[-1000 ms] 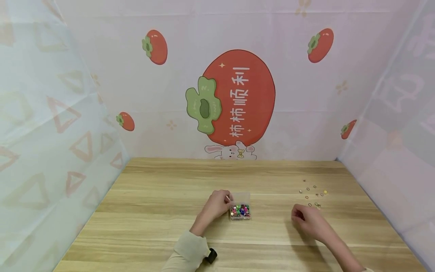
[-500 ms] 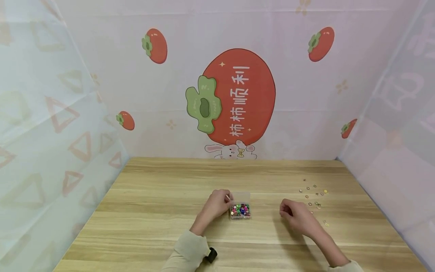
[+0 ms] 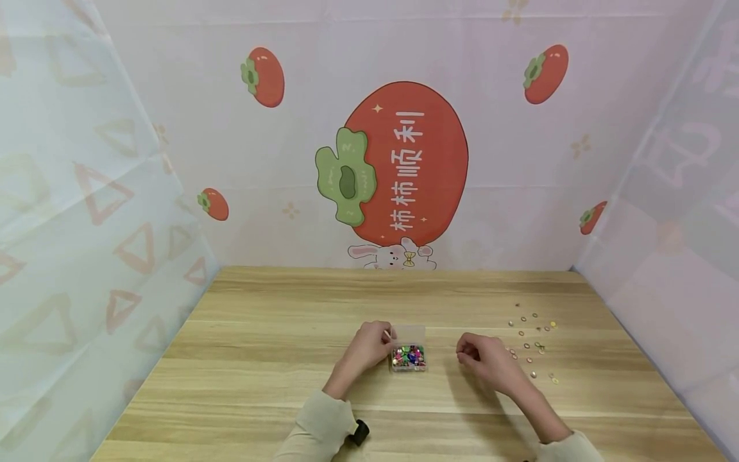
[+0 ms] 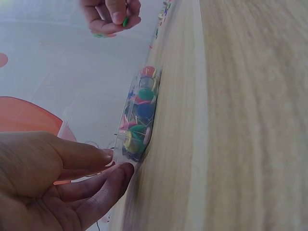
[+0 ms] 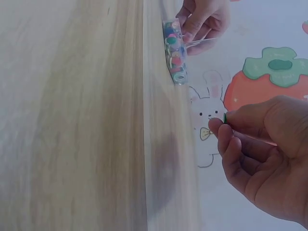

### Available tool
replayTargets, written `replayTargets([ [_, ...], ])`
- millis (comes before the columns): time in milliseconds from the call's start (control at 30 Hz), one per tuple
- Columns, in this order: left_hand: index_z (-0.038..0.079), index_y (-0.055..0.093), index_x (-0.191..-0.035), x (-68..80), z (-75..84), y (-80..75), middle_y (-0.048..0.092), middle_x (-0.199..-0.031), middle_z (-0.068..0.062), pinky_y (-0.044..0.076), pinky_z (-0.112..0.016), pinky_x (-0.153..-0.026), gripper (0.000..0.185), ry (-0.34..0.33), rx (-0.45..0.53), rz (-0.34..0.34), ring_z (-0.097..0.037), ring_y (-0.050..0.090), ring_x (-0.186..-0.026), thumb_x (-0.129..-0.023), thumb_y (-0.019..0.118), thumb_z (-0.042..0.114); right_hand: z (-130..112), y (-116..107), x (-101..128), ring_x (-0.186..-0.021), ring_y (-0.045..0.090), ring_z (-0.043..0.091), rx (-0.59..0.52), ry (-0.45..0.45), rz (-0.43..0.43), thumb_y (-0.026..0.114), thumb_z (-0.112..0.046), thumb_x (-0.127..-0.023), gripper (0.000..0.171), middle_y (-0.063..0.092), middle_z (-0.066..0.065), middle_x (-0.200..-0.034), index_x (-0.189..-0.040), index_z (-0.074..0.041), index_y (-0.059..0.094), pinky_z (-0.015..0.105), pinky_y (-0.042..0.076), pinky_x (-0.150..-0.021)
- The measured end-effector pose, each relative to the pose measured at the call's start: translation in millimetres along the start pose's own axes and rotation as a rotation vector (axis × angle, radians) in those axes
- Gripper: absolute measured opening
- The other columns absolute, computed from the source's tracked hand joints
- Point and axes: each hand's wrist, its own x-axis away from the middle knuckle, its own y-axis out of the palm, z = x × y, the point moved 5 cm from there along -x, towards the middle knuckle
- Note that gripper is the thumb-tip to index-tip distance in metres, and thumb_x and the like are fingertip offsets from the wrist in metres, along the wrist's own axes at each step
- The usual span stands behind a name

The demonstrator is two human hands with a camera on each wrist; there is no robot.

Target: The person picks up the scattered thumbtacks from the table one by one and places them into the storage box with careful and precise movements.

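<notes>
A small clear plastic box [image 3: 409,369] full of colourful thumbtacks [image 4: 144,109] stands on the wooden table, its clear lid [image 3: 408,333] raised at the back. My left hand [image 3: 368,344] grips the box's left end between thumb and fingers, as the left wrist view shows up close. To the right of the box and above the table, my right hand [image 3: 489,362] pinches a green thumbtack [image 5: 224,118] between thumb and fingertip. The right hand is apart from the box.
Several loose thumbtacks [image 3: 526,346] lie scattered over the right side of the wooden table [image 3: 277,308]. Printed cloth walls [image 3: 519,160] close off the back and both sides. A black object [image 3: 359,432] sits at my left cuff.
My right hand has moved left from the scattered thumbtacks toward the box, uncovering more of the loose ones. The left hand and box have stayed in place.
</notes>
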Motion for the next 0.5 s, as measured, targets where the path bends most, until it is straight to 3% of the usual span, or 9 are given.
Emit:
replayTargets([
  [500,0.007,0.068,-0.088,-2.4,-5.1,1.9,0.074,-0.087,-0.01,0.055,-0.031,-0.066,0.007,0.0,0.007,-0.013,-0.019,0.07,-0.079,-0.089,0.074,0.01,-19.5,14.9,-16.0,-0.07,0.059,-0.001,-0.038,-0.078,-0.016,0.072,-0.004,-0.087,0.006,0.068,-0.007,-0.077,-0.086,-0.008,0.068,0.02,0.051,-0.065],
])
